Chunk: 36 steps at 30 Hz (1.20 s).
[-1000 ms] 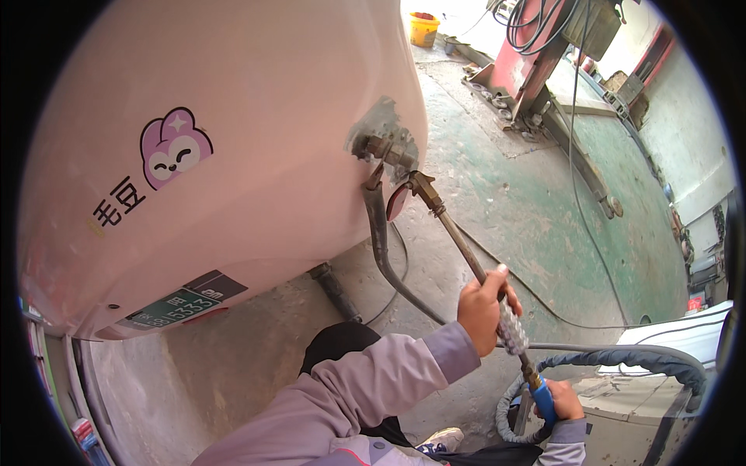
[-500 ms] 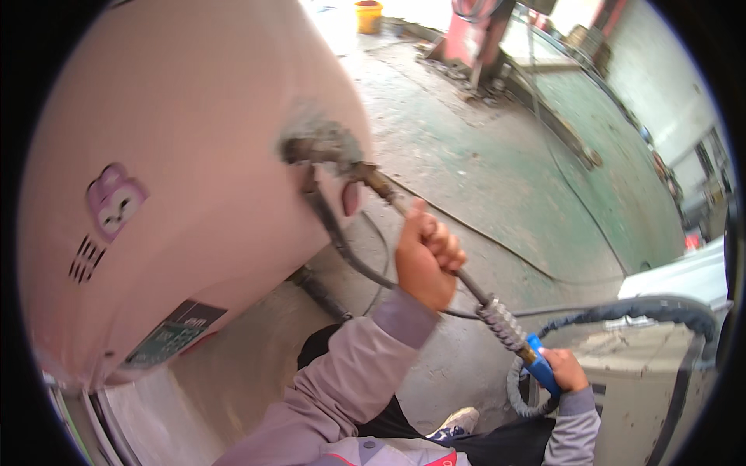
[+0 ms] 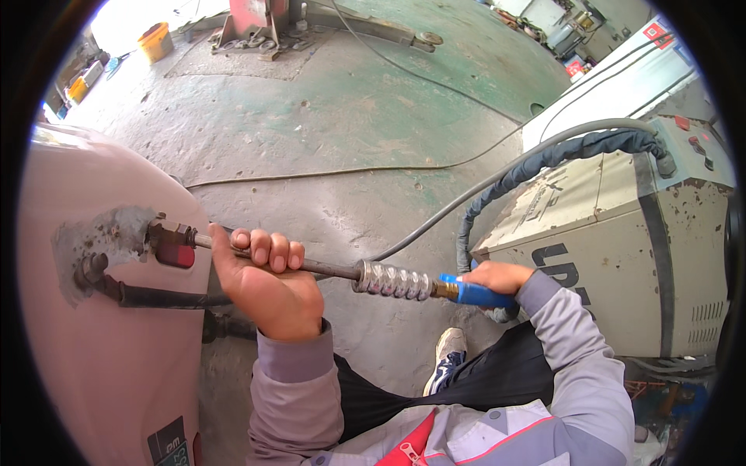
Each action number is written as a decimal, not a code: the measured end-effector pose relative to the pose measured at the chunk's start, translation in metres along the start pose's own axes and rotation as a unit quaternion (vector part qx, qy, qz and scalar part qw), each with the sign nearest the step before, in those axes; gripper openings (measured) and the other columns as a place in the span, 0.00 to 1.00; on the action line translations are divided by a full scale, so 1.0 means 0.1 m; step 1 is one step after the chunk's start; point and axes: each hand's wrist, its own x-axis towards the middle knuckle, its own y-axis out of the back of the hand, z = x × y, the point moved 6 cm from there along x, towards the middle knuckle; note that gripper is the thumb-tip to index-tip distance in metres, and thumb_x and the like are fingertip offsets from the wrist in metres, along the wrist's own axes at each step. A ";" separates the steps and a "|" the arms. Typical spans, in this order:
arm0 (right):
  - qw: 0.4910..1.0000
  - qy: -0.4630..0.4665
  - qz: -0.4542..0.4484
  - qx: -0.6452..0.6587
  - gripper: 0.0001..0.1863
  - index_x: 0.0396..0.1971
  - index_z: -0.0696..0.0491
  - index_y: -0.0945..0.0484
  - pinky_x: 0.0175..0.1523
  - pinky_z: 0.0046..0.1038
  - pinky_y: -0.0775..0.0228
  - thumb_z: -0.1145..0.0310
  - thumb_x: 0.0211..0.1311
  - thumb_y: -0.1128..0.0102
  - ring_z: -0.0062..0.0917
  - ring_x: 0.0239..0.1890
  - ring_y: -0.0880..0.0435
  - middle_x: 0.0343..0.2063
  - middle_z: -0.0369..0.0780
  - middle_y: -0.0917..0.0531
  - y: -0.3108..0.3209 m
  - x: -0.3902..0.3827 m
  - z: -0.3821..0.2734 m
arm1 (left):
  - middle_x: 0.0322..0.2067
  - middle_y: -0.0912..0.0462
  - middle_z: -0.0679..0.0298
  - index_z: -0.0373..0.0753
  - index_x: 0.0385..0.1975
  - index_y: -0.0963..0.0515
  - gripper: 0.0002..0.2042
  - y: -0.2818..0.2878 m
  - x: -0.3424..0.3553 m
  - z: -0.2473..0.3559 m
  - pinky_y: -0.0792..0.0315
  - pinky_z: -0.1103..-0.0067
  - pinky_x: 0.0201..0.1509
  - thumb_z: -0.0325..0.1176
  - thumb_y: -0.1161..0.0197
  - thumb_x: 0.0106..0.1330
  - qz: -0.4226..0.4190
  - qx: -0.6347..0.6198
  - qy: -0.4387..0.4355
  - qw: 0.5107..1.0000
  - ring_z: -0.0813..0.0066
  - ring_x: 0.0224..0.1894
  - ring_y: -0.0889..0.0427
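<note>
A slide hammer dent puller [image 3: 334, 269] stretches across in front of me, its brass-coloured tip end at a sanded grey patch [image 3: 116, 227] on a pink car body panel [image 3: 116, 365]. Whether the tip is fixed to the metal I cannot tell. My left hand [image 3: 272, 291] is curled round the rod near that tip. The ribbed silver sliding weight [image 3: 394, 280] sits at the other end, against the blue handle [image 3: 475, 293], which my right hand [image 3: 501, 279] grips. Below the tip, a black cable [image 3: 167, 298] ends in a dark metal terminal [image 3: 93, 268] on the patch.
To the right stands a worn cream machine [image 3: 590, 241] with a grey sleeved cable [image 3: 575, 149] arching from it. A thin cable [image 3: 311, 172] crosses the concrete floor. Farther back are a red post [image 3: 252, 14] and a yellow bucket [image 3: 156, 43]. A shoe [image 3: 448, 353] shows below the tool.
My view has turned right, so the car panel now lies farther left and the machine shows more. The tool has swung from steeply slanted to nearly level in view. Both hands keep their hold.
</note>
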 end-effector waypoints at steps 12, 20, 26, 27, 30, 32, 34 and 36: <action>0.966 0.102 -0.063 -0.230 0.15 0.38 0.56 0.17 0.33 0.31 0.21 0.62 0.68 0.49 0.26 0.25 0.14 0.23 0.42 0.15 0.23 -0.19 -0.66 | 0.13 0.47 0.73 0.49 0.19 0.41 0.31 0.04 0.40 -0.17 0.50 0.76 0.25 0.72 0.55 0.66 -0.444 -0.229 0.145 0.854 0.79 0.16 0.50; 0.977 -0.135 -0.050 -0.157 0.18 0.37 0.56 0.16 0.33 0.33 0.22 0.55 0.61 0.38 0.25 0.26 0.15 0.25 0.43 0.15 0.32 -0.07 -0.57 | 0.10 0.49 0.74 0.48 0.14 0.44 0.32 -0.13 0.39 -0.11 0.52 0.77 0.20 0.69 0.60 0.71 -0.440 -0.182 0.155 0.865 0.79 0.13 0.54; 0.964 -0.178 -0.185 -0.060 0.15 0.39 0.54 0.16 0.37 0.33 0.21 0.58 0.63 0.39 0.27 0.28 0.14 0.28 0.42 0.14 0.37 0.26 -0.08 | 0.11 0.49 0.72 0.48 0.15 0.46 0.28 -0.04 0.09 -0.16 0.47 0.77 0.18 0.58 0.57 0.77 -0.075 -0.026 0.062 0.995 0.78 0.12 0.50; 0.962 -0.174 -0.188 -0.091 0.15 0.39 0.54 0.16 0.38 0.33 0.21 0.58 0.63 0.39 0.27 0.28 0.14 0.28 0.42 0.14 0.42 0.34 0.08 | 0.11 0.49 0.72 0.48 0.15 0.46 0.28 -0.06 0.00 -0.23 0.46 0.77 0.18 0.57 0.57 0.77 -0.055 -0.018 0.091 0.994 0.78 0.12 0.50; 0.957 -0.154 -0.196 -0.147 0.14 0.40 0.54 0.16 0.39 0.33 0.21 0.60 0.64 0.41 0.27 0.29 0.14 0.29 0.41 0.14 0.58 0.43 0.53 | 0.12 0.46 0.71 0.46 0.17 0.44 0.26 -0.14 -0.18 -0.38 0.43 0.77 0.22 0.53 0.59 0.79 -0.129 -0.022 0.103 0.986 0.78 0.15 0.46; 0.956 -0.136 -0.205 -0.161 0.14 0.40 0.54 0.16 0.39 0.33 0.21 0.60 0.65 0.42 0.27 0.29 0.14 0.29 0.41 0.14 0.63 0.40 0.76 | 0.13 0.44 0.71 0.46 0.18 0.42 0.25 -0.08 -0.18 -0.54 0.42 0.76 0.24 0.54 0.60 0.78 -0.144 -0.056 0.134 0.979 0.77 0.16 0.43; 0.954 -0.107 -0.223 -0.170 0.13 0.40 0.54 0.16 0.40 0.33 0.20 0.61 0.66 0.43 0.27 0.29 0.14 0.29 0.41 0.14 0.53 0.36 0.94 | 0.15 0.39 0.70 0.46 0.23 0.38 0.25 0.05 -0.12 -0.73 0.40 0.75 0.28 0.58 0.61 0.76 -0.120 -0.074 0.168 0.976 0.76 0.18 0.40; 0.950 -0.063 -0.261 -0.159 0.13 0.41 0.54 0.16 0.40 0.33 0.20 0.62 0.66 0.44 0.27 0.29 0.14 0.29 0.40 0.14 0.23 0.37 1.06 | 0.16 0.38 0.69 0.45 0.24 0.36 0.26 0.21 -0.04 -0.86 0.40 0.75 0.28 0.61 0.62 0.75 -0.072 -0.083 0.169 0.979 0.76 0.18 0.40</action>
